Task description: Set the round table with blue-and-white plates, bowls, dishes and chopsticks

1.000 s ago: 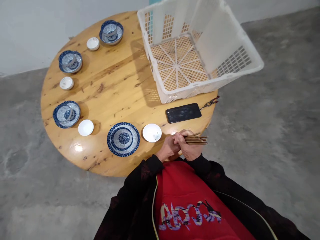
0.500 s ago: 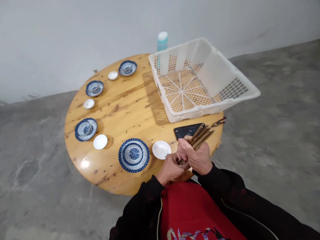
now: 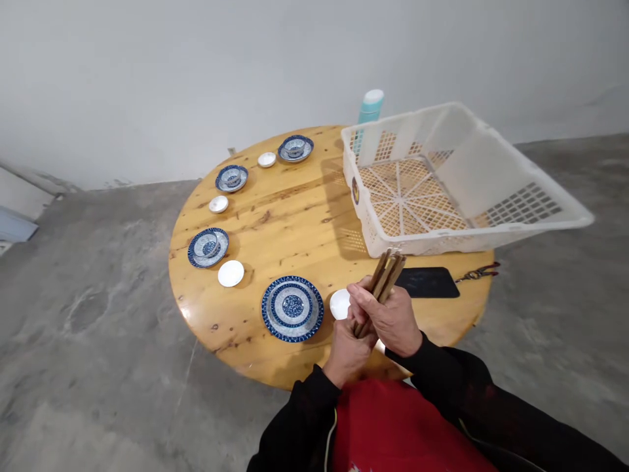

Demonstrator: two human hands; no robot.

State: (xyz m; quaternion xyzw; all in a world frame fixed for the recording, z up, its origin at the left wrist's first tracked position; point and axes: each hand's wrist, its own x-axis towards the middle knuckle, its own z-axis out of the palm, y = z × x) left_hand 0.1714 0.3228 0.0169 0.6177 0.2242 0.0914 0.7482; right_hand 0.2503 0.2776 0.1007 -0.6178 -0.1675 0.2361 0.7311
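A bundle of brown wooden chopsticks tilts up and away from me between my two hands. My left hand is closed around its lower end. Higher up, my right hand wraps the same bundle, thumb along the side. Just left of the hands lies a small white dish, partly covered by them. Beside it sits a blue-and-white plate with a bowl on it. A flat black object like a phone or tablet lies behind my right hand.
A large white plastic basket overhangs the round wooden table's right side. Behind it stands a turquoise bottle. A keyring-like item lies near the right edge. Blue-and-white plates with bowls and small white dishes line the left edge.
The view has swung left, so the table and basket appear farther right. Both hands still grip the chopsticks, which now stand more upright in the picture.
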